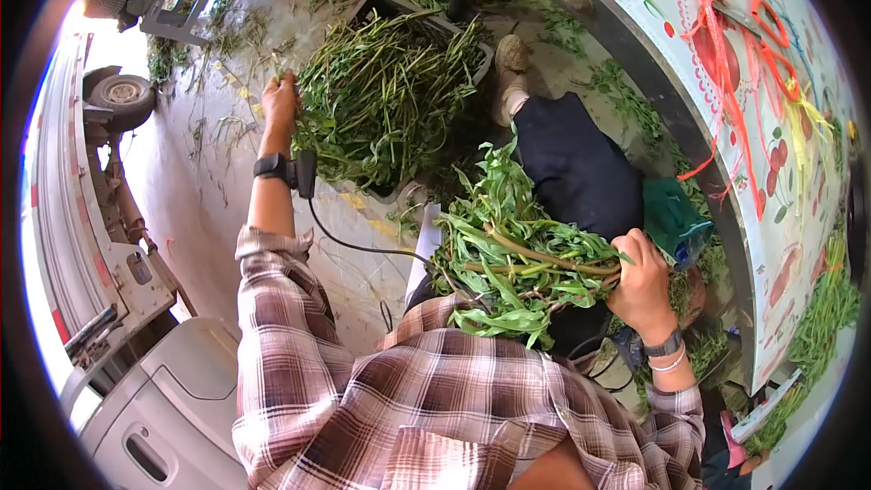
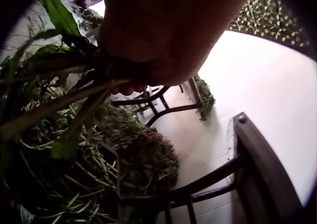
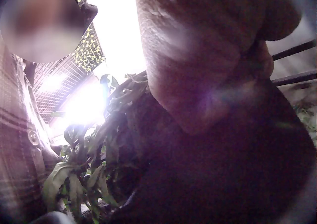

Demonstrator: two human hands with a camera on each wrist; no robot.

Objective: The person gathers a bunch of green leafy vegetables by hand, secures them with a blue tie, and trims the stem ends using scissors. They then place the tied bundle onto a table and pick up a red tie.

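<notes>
In the head view the right hand [image 1: 641, 283] grips the stem ends of a leafy green bundle [image 1: 526, 263] lying over the lap. Out to the left, the left hand [image 1: 280, 102] is at the near-left edge of a heap of cut greens [image 1: 390, 91] in a dark crate [image 1: 485, 59]. The left wrist view has the left hand [image 2: 158, 35] with its fingers curled round a few leafy stems [image 2: 59, 105]. From the right wrist, the right hand [image 3: 198, 60] looks dark, with bundle leaves [image 3: 79, 179] beside it; its fingertips are hidden.
A table [image 1: 653, 0] with a patterned cover runs along the right, bearing red and yellow ties [image 1: 726, 82]. A foot [image 1: 512, 54] stands beside the crate. Loose greens lie on the floor [image 1: 195, 163]. A stool [image 1: 186, 4] and a vehicle [image 1: 163, 399] are at left.
</notes>
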